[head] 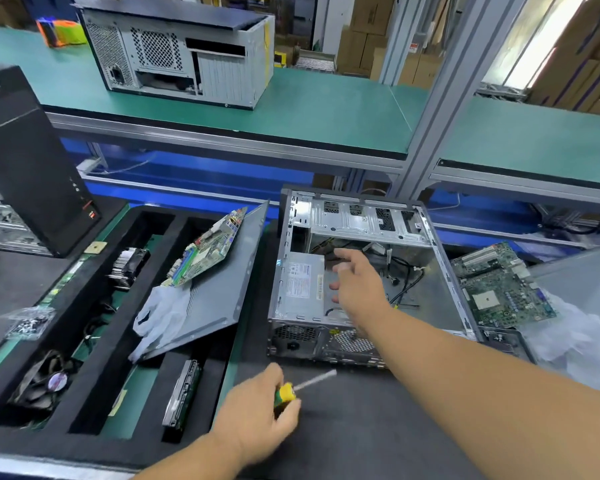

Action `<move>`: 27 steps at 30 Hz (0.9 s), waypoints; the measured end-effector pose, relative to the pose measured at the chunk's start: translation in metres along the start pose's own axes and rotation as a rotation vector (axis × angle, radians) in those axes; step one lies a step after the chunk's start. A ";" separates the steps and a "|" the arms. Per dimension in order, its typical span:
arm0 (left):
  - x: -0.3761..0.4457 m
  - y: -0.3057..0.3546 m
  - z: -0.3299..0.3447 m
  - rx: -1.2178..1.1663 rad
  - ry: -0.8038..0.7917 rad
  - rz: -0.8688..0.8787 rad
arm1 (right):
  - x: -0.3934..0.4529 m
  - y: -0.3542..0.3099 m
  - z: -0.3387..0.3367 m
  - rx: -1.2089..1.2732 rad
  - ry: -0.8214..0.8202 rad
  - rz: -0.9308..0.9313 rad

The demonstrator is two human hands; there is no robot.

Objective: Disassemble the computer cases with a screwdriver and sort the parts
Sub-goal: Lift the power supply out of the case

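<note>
Now the left hand [257, 408] grips the yellow handle of the screwdriver [293, 389] low over the dark mat [361, 427], in front of the open case [357, 271]. Meanwhile the right hand [355, 284] reaches into the case with relaxed, spread fingers, above the power supply [300, 289], and holds nothing. To the left, a motherboard [205, 247] leans on a side panel [219, 289] over the foam tray [94, 358].
</note>
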State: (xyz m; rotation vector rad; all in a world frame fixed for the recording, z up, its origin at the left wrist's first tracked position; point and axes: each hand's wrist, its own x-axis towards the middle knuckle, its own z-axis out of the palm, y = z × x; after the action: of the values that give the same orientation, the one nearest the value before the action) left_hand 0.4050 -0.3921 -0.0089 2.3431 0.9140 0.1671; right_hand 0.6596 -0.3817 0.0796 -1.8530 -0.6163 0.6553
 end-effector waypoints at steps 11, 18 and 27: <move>0.023 0.024 0.037 0.567 -0.241 0.258 | -0.006 0.001 0.000 -0.132 0.045 -0.051; 0.015 0.063 0.009 -0.236 0.057 -0.314 | -0.010 -0.001 -0.002 -0.127 0.026 -0.080; 0.082 0.113 -0.065 -1.625 0.069 -0.968 | -0.004 -0.001 0.003 -0.108 -0.078 -0.148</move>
State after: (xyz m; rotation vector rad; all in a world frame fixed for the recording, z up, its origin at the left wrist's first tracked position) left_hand 0.5109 -0.3712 0.1016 0.3411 1.1413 0.3777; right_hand 0.6549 -0.3820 0.0798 -1.8673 -0.8459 0.6088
